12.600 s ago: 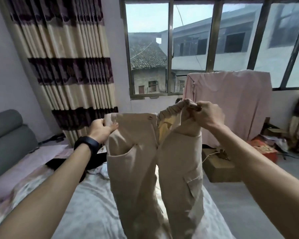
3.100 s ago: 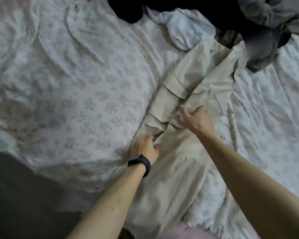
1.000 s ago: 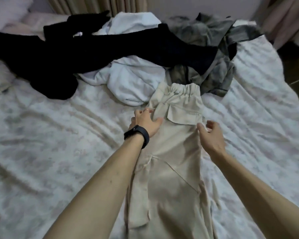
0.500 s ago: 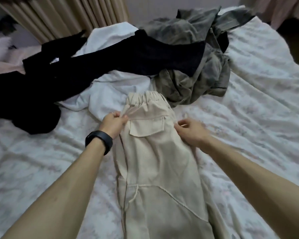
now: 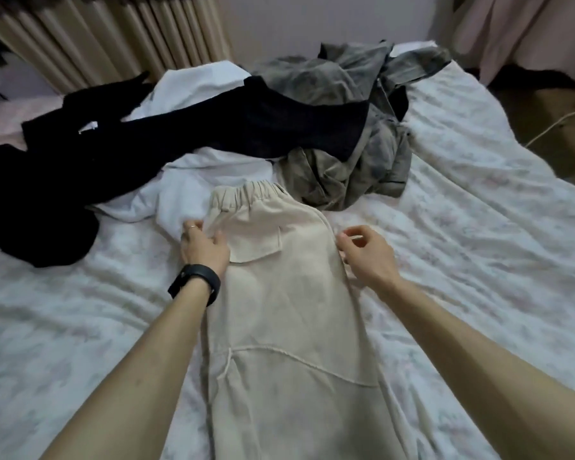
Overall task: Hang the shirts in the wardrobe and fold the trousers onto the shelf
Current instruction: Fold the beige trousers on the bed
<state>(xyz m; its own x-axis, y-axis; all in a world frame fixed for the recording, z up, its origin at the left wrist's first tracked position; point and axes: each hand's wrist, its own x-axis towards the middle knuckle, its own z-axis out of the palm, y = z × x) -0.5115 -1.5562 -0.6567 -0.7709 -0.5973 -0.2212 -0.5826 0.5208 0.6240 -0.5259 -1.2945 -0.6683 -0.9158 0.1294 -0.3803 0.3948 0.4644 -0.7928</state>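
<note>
Beige trousers point(image 5: 279, 310) lie flat and lengthwise on the bed, one leg on the other, with the elastic waistband point(image 5: 249, 190) at the far end and a back pocket facing up. My left hand point(image 5: 203, 247), a black band on its wrist, grips the trousers' left edge just below the waistband. My right hand point(image 5: 365, 254) hovers at the right edge at the same height. Its fingers are loosely curled, the thumb is near the fabric, and nothing shows between them.
Beyond the waistband lies a heap of clothes: a black garment point(image 5: 186, 134), a white garment point(image 5: 180, 197) and a grey-green mottled one point(image 5: 352, 161). The floral bedsheet point(image 5: 478, 244) spreads to both sides. A curtain point(image 5: 113, 38) hangs behind; floor with a cable point(image 5: 558, 127) is at right.
The view has drawn closer to the waistband. My right hand has let the right edge go and lifted slightly; my left hand stays on the left edge.
</note>
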